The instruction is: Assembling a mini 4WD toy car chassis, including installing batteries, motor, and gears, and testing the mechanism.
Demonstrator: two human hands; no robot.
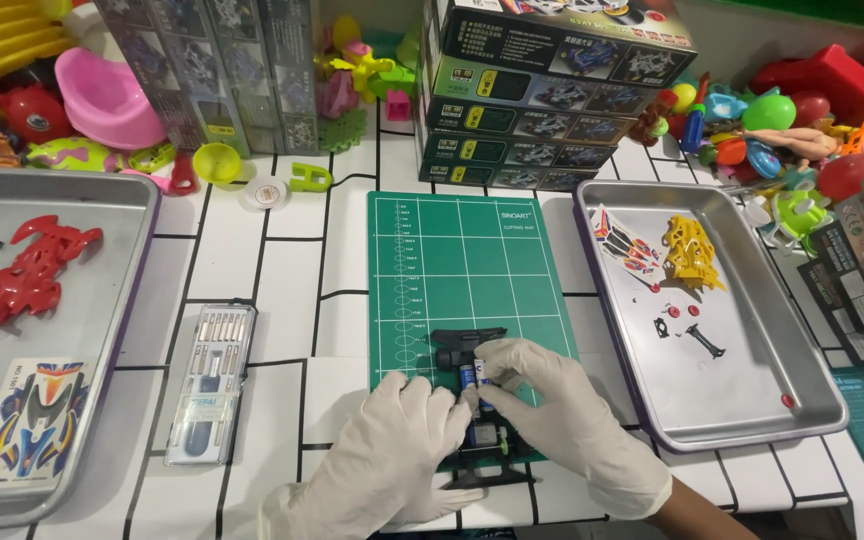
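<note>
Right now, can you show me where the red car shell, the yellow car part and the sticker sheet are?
red car shell (27,275), head view, middle of its body.
yellow car part (690,252), head view, its centre.
sticker sheet (37,420), head view, on the blue car picture.

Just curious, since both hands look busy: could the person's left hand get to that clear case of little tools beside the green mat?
Probably yes. The tool case lies on bare table just left of the left hand, with nothing between them, though that hand now rests on the black toy car chassis.
</note>
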